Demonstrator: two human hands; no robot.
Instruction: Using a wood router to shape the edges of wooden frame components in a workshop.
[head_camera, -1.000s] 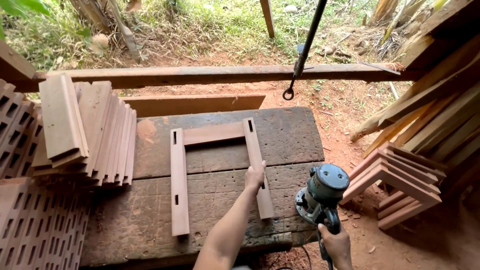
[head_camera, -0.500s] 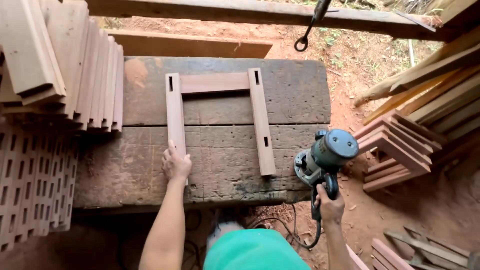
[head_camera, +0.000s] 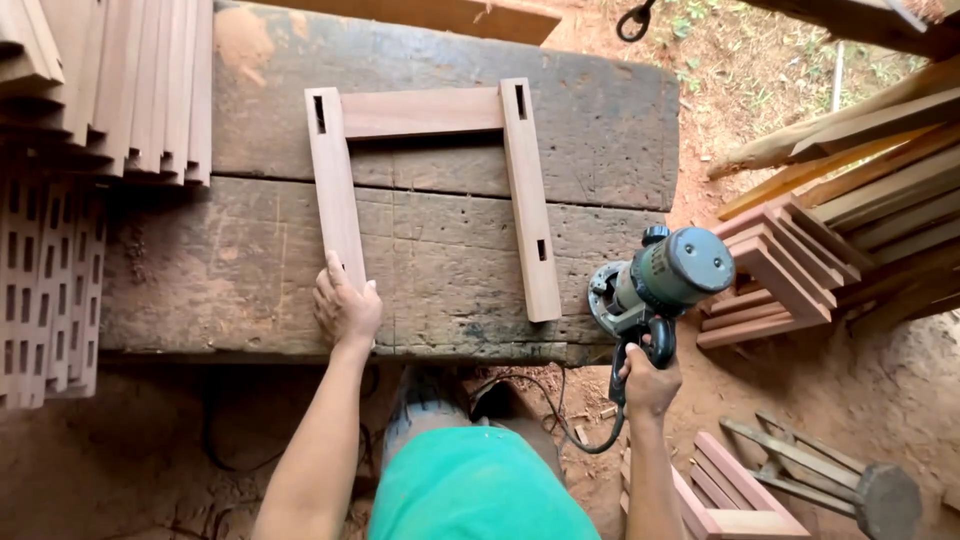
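The left hand (head_camera: 345, 305) lies flat, fingers spread, on the near end of a pale, three-sided wooden frame (head_camera: 425, 112) with slotted rails, lying on the dark plank surface (head_camera: 600, 130). The right hand (head_camera: 650, 380) has its grip closed around the handle of a green electric router (head_camera: 665, 275), just right of the frame.

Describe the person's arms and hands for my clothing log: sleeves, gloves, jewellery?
Both forearms are bare, with no sleeves in view. The left hand and right hand wear no gloves; no watch or ring is visible. A teal-green garment covers the torso below.
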